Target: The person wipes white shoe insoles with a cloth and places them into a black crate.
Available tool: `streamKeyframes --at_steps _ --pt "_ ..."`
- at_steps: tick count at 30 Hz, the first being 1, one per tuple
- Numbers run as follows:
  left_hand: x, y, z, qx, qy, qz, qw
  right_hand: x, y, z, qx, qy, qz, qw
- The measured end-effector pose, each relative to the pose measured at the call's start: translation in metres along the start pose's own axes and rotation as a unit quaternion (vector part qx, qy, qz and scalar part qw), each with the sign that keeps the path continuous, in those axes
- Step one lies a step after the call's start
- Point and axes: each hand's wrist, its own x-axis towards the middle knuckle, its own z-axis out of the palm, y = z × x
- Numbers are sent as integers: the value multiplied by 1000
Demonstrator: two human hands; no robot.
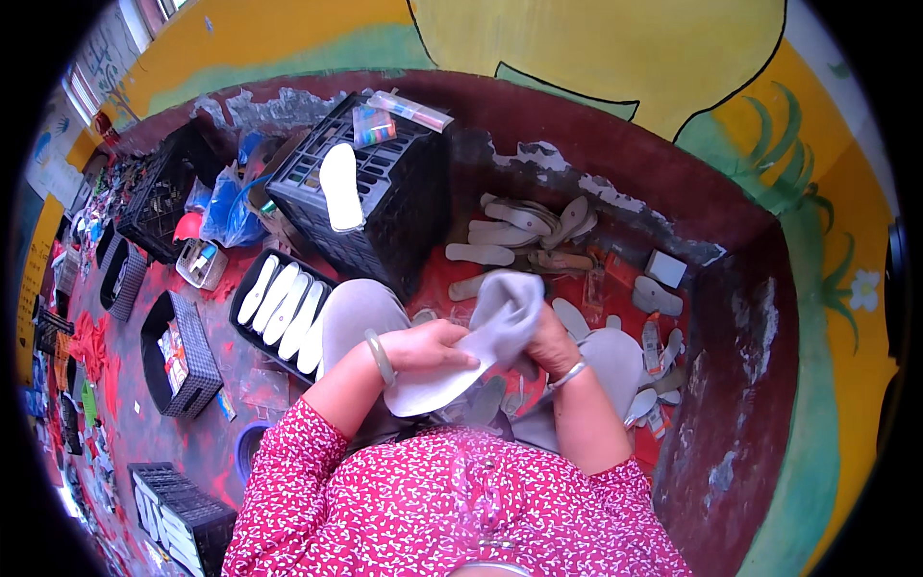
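Note:
In front of my lap, my left hand [423,348] has its thumb laid across a pale, rounded, flat piece like an insole [430,392]. Its fingers go underneath, out of sight. Bunched light grey cloth [508,306] rises between both hands, and my right hand [552,341] is closed on its right side. Whether the cloth and the flat piece are one thing, I cannot tell. Beside my left knee, a black basket [332,279] holds a row of white insoles [284,310].
A black crate [413,212] bears a white insole [340,188] and packs of coloured pens [373,126]. More insoles [519,226] lie heaped by the dark red wall [740,317]. To the left stand a checked basket [197,370], a crate of white pieces [183,510] and blue bags [231,210].

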Motion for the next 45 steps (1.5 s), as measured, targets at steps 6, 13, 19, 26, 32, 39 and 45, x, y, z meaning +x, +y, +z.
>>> streamKeyframes --at_steps 6,13,19,26,32,39,45 --pt "2 4 3 44 16 22 999 3 27 8 -119 120 -127 977" --pt "-4 16 5 43 -1 -14 999 3 24 4 -99 178 -136 969" --pt "-4 12 6 12 -1 -23 1000 4 31 1 -99 193 -134 967" --pt "-14 -2 7 -47 17 -11 999 9 11 -27 38 361 -36 931" --pt "-27 -14 5 -239 65 -25 968 8 23 -47 366 87 -67 924" --pt "-17 -10 5 9 10 -15 1000 3 8 7 191 -32 92 977" --pt "-6 -11 13 8 33 -9 999 5 24 16 -7 89 -44 995"
